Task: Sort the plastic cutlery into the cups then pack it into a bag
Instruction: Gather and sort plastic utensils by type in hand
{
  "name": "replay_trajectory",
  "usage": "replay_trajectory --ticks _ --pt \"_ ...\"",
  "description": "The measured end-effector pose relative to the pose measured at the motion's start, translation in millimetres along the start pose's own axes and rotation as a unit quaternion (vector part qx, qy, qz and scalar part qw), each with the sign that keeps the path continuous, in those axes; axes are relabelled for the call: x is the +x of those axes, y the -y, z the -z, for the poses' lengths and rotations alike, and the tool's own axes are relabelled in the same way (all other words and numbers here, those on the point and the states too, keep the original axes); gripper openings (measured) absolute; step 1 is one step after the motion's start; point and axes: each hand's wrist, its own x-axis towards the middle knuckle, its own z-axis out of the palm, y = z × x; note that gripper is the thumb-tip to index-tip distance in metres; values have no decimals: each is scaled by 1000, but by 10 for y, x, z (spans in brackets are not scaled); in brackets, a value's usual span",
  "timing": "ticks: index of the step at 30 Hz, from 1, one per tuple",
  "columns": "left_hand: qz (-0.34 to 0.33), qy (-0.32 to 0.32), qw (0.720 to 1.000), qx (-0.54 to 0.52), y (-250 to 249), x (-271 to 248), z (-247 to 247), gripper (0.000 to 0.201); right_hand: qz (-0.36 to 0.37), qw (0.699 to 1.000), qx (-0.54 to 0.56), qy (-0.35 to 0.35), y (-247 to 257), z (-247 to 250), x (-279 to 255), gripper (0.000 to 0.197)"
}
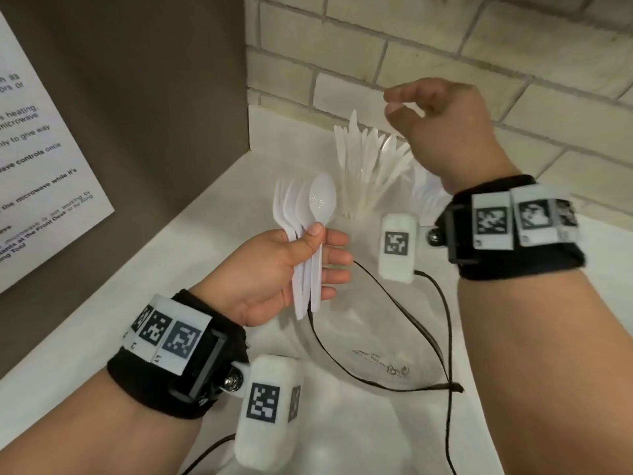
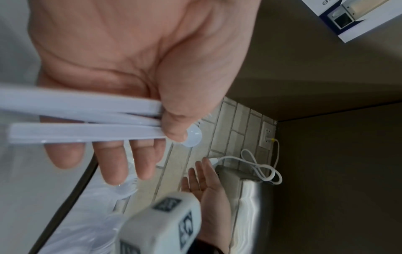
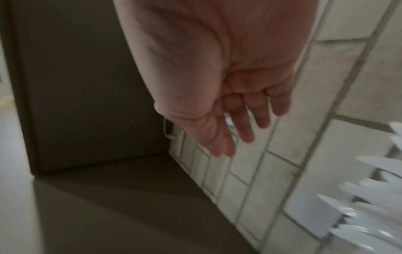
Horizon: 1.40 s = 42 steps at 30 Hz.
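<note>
My left hand (image 1: 291,265) grips a bundle of white plastic cutlery (image 1: 305,217) by the handles, thumb pressed on top: several forks with one spoon (image 1: 322,200) in front. The left wrist view shows the handles (image 2: 87,120) lying across the fingers under the thumb. My right hand (image 1: 435,121) hovers empty above a clear cup of white knives (image 1: 370,159), with its fingers (image 3: 243,130) relaxed and extended. The knife tips (image 3: 369,197) show at the right wrist view's lower right. A second clear cup of cutlery (image 1: 426,193) is partly hidden behind my right wrist. A clear plastic bag (image 1: 370,351) lies flat on the counter.
The white counter (image 1: 171,269) ends at a tiled wall (image 1: 445,46) behind and a brown panel with a paper notice (image 1: 44,166) on the left. Black cables (image 1: 438,320) run over the bag. A white charger cable (image 2: 256,165) hangs from a wall outlet.
</note>
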Motion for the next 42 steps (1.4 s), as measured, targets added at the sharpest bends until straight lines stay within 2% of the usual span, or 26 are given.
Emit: replay_trajectory --ticks 3,7,9,14,21,26,31,33,35,37,39,42 --pt "-9 18 999 29 -15 -24 -116 32 -44 996 58 55 150 193 -420 12" --pt "-17 32 997 73 -21 -60 -272 30 -115 976 115 145 112 162 -874 28" --pt "-19 36 995 93 -8 -82 -328 28 -113 979 94 138 17 102 -1009 38" --pt "-10 44 992 117 50 -96 -384 33 -162 968 168 93 -147 70 -1181 20" --pt "-7 53 992 112 34 -132 -402 31 -176 962 196 66 -156 92 -1222 24" --pt "-24 30 980 194 51 -116 -405 21 -158 973 148 79 -178 43 -1213 45" --pt "-38 27 973 226 97 -87 -405 20 -145 982 106 52 -165 12 -1168 11" --pt "-39 32 974 222 90 -76 -395 22 -137 980 133 55 -160 13 -1172 5" --pt "-33 52 978 199 76 -75 -381 22 -152 960 217 92 -155 37 -1178 11" --pt "-22 88 982 165 73 -84 -360 21 -180 923 296 165 -135 68 -1187 18" --pt "-5 141 980 143 95 -87 -330 22 -193 900 316 230 -114 84 -1195 15" --pt "19 200 972 123 141 -76 -292 24 -198 895 327 230 -126 89 -1175 21"
